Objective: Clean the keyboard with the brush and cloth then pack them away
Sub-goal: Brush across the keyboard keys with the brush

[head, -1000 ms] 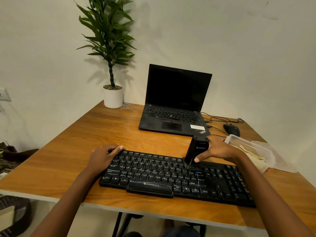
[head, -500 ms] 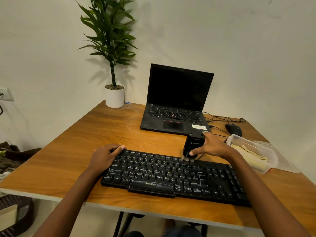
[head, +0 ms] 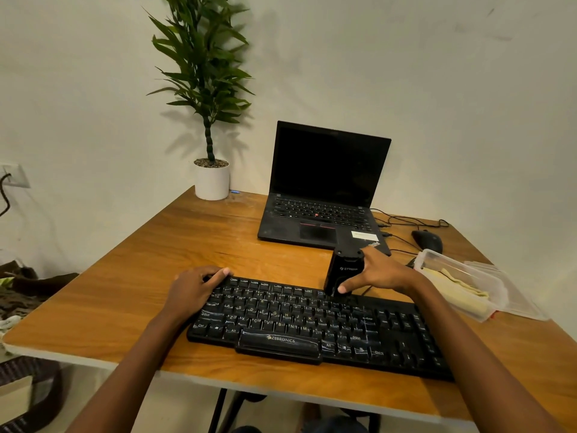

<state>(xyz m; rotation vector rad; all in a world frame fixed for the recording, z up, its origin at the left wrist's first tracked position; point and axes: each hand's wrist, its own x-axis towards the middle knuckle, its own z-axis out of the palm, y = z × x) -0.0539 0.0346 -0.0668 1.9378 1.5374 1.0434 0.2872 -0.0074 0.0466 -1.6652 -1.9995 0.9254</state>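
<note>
A black keyboard [head: 312, 323] lies along the near edge of the wooden table [head: 156, 276]. My left hand [head: 193, 289] rests on its top left corner with fingers curled over the edge, steadying it. My right hand [head: 381, 273] grips a black brush [head: 342, 270], held upright with its tip on the keyboard's top key row near the middle. A clear plastic container [head: 437, 260] at the right holds a folded yellow cloth [head: 462, 295].
An open black laptop [head: 321, 195] stands behind the keyboard. A potted plant [head: 212, 179] sits at the back left corner. A black mouse [head: 427, 240] with cables lies at the back right. The container's lid [head: 524, 304] lies beside it.
The brush has moved up from the middle key rows to the top row and back edge. My left hand has stayed on the keyboard's corner.
</note>
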